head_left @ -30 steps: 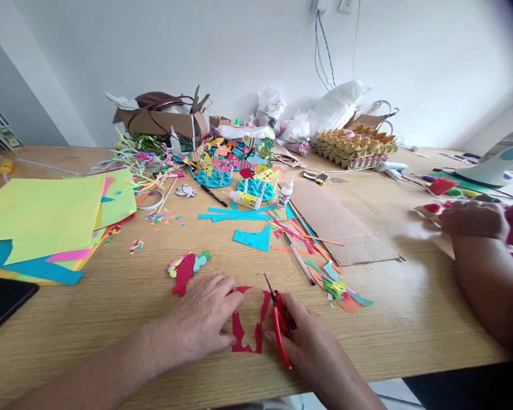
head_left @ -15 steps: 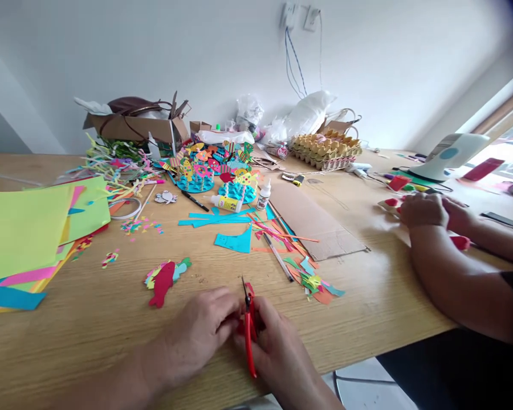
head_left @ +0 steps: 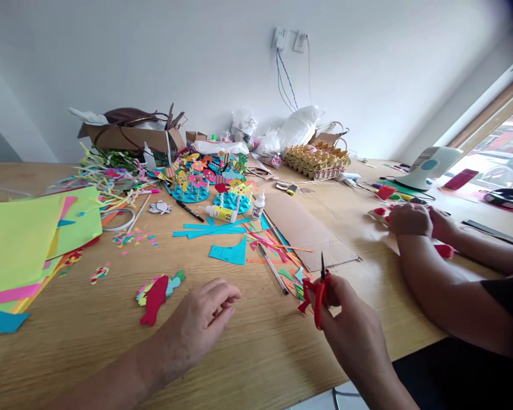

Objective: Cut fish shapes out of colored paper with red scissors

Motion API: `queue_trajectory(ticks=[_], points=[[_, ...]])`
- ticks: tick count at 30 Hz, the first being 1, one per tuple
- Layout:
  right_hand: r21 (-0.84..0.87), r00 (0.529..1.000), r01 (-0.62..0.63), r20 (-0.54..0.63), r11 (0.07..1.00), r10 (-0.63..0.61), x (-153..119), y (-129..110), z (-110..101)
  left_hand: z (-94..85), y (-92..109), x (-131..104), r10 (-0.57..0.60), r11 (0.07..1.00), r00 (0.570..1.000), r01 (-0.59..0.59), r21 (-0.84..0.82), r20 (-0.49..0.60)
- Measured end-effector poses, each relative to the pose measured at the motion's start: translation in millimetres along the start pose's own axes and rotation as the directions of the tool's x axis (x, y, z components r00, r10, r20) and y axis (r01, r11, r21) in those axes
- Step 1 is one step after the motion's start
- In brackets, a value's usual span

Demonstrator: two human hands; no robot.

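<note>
My right hand [head_left: 354, 324] grips small red-handled scissors [head_left: 321, 302], their dark tips pointing away from me. A red paper offcut [head_left: 308, 296] hangs beside the scissors at the fingers, over a heap of coloured scraps [head_left: 291, 280]. My left hand [head_left: 205, 319] rests at the middle of the table, fingers curled in toward the thumb, with nothing showing between them. Left of it lies a small stack of fish-shaped paper cutouts, a red fish [head_left: 156, 299] on top.
Coloured paper sheets [head_left: 17, 239] lie at left. Decorated fish stand on blue bases [head_left: 231, 200] behind glue bottles [head_left: 259, 206]. Cardboard [head_left: 303, 228], a pen [head_left: 273, 270] and egg trays [head_left: 316, 161] lie beyond. At right, another person's hands [head_left: 410, 221] hold something partly hidden.
My right hand has moved right, away from my left, carrying the scissors and red offcut to the scrap heap. My left hand stays near its place. The view has shifted slightly.
</note>
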State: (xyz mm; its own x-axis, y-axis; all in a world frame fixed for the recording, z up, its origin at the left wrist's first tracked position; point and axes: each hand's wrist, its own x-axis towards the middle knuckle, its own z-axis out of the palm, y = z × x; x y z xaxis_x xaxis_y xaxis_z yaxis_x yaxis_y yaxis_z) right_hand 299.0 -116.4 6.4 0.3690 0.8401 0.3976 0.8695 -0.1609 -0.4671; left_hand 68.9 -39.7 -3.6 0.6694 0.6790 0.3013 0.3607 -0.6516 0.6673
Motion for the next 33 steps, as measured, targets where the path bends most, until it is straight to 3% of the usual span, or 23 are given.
queue_trajectory(ticks=[2, 4, 7, 11, 14, 15, 16, 18, 21, 26, 29, 33], points=[[-0.129, 0.999, -0.017, 0.030, 0.991, 0.021, 6, 12, 2, -1.1, -8, -3, 0.027, 0.998, 0.999, -0.026, 0.061, -0.018], [-0.238, 0.990, -0.017, 0.135, 0.971, 0.050, 10, 22, 6, -1.3, -14, -4, 0.050, 0.995, 0.998, -0.047, 0.094, -0.028], [-0.322, 0.970, -0.017, 0.224, 0.947, 0.093, 12, 30, 5, -1.4, -23, -4, 0.068, 0.993, 0.996, -0.062, 0.103, -0.057], [-0.303, 0.995, -0.056, 0.066, 0.951, 0.079, 15, 22, -14, -3.1, -35, -4, 0.057, 0.995, 0.991, -0.046, 0.092, -0.119], [-0.167, 1.000, 0.022, 0.017, 0.986, -0.019, 21, 0, -21, -4.2, -39, -6, 0.052, 0.995, 0.984, -0.037, 0.090, -0.172], [-0.114, 0.997, 0.061, 0.055, 0.992, -0.055, 25, -10, -17, -4.3, -39, -7, 0.055, 0.995, 0.983, -0.039, 0.092, -0.173], [-0.072, 0.982, 0.102, 0.165, 0.992, -0.089, 30, -20, -11, -4.2, -38, -9, 0.059, 0.994, 0.985, -0.043, 0.097, -0.164], [-0.046, 0.918, 0.202, 0.357, 0.978, -0.172, 44, -41, 9, -3.8, -33, -11, 0.069, 0.991, 0.991, -0.055, 0.124, -0.112], [-0.072, 0.813, 0.351, 0.518, 0.934, -0.266, 68, -69, 47, -3.9, -25, -13, 0.090, 0.976, 0.996, -0.082, 0.202, -0.030], [-0.100, 0.756, 0.426, 0.585, 0.899, -0.294, 95, -94, 89, -4.2, -20, -13, 0.190, 0.941, 0.982, -0.180, 0.287, -0.006], [-0.120, 0.729, 0.478, 0.607, 0.870, -0.317, 99, -98, 98, 1.1, -24, -11, 0.278, 0.918, 0.960, -0.255, 0.305, -0.034], [-0.156, 0.731, 0.520, 0.590, 0.840, -0.343, 97, -95, 106, 14.6, -33, -5, 0.414, 0.857, 0.902, -0.342, 0.385, -0.121]])
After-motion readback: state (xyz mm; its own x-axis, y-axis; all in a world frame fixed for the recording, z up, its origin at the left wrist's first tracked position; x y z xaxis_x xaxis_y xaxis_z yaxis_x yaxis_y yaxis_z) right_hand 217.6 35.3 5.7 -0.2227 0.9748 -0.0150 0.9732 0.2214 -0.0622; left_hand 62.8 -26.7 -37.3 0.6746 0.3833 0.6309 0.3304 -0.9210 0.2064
